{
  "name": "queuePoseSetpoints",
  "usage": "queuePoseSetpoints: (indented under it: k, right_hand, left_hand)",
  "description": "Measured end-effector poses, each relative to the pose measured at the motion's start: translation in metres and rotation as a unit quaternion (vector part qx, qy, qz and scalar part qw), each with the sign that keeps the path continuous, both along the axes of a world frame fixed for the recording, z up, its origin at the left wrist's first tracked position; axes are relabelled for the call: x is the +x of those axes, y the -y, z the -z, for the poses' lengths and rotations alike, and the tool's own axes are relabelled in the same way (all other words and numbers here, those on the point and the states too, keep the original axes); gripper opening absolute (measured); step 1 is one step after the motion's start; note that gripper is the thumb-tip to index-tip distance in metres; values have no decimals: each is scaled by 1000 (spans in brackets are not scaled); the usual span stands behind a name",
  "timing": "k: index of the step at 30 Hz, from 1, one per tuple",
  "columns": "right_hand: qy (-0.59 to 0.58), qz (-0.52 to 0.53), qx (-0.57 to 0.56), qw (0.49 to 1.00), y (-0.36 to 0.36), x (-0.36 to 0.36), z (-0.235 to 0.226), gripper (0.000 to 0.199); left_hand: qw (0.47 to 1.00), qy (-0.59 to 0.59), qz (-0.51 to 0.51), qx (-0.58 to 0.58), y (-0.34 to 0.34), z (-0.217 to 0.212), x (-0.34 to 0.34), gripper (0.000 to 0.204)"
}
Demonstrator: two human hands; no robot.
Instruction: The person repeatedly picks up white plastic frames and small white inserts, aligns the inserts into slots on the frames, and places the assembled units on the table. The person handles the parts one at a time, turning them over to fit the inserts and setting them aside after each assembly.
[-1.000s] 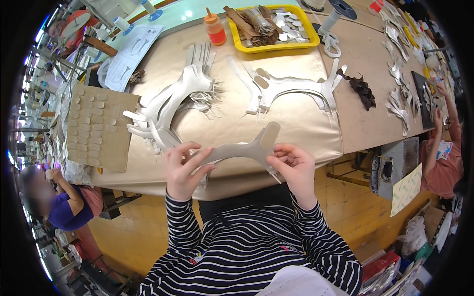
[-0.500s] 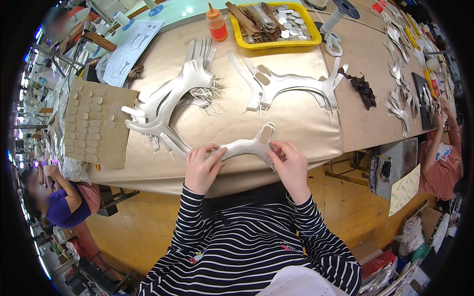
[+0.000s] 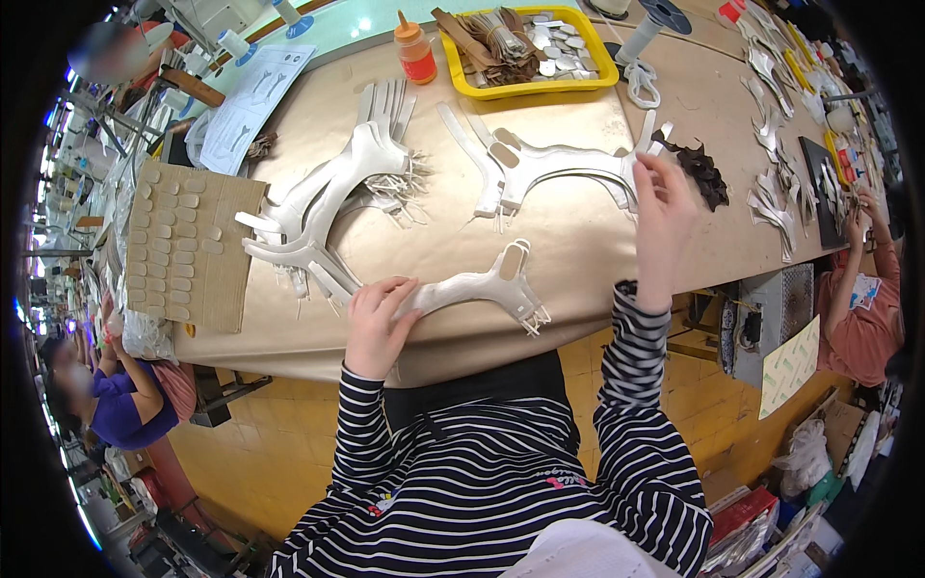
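A white branching strap piece (image 3: 467, 287), looking like leather, lies near the table's front edge with a tan oval patch at its upper right end. My left hand (image 3: 378, 326) grips its left part between thumb and fingers. My right hand (image 3: 663, 231) is raised off that piece, at the right end of a small stack of similar white pieces (image 3: 564, 162). Its fingers are blurred; whether they hold anything cannot be made out. Left of the stack lies a larger pile of white strap pieces (image 3: 332, 193) with loose thread ends.
A yellow tray (image 3: 540, 93) of brown strips and pale oval pieces stands at the back, beside an orange bottle (image 3: 415, 53). Cardboard (image 3: 226, 279) with rows of ovals lies left. Dark scraps (image 3: 708, 178) lie right. A co-worker (image 3: 853, 328) works at far right.
My right hand has let go of the white strap piece and moved up and right to the stack. My left hand stays on the piece.
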State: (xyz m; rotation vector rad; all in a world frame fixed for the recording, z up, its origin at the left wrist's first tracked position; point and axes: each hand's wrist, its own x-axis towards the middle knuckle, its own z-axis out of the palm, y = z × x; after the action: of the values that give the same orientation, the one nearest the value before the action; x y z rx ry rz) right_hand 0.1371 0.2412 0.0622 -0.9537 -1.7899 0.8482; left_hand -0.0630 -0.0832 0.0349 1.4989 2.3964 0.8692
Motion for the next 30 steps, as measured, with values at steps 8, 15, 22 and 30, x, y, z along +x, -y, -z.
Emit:
queuePoseSetpoints:
  k: [8, 15, 22, 30]
  right_hand:
    - [259, 145, 55, 954, -29, -2, 87, 57]
    - [239, -30, 214, 947, -17, -23, 65, 48]
    - [208, -168, 172, 948, -19, -34, 64, 33]
    - [151, -143, 246, 947, -14, -24, 54, 31]
  left_hand:
    - [990, 80, -110, 34, 30, -32, -17, 39]
    - [993, 78, -83, 41, 11, -34, -10, 35]
    - [995, 69, -54, 39, -3, -45, -5, 35]
    - [994, 77, -67, 50, -1, -41, -5, 34]
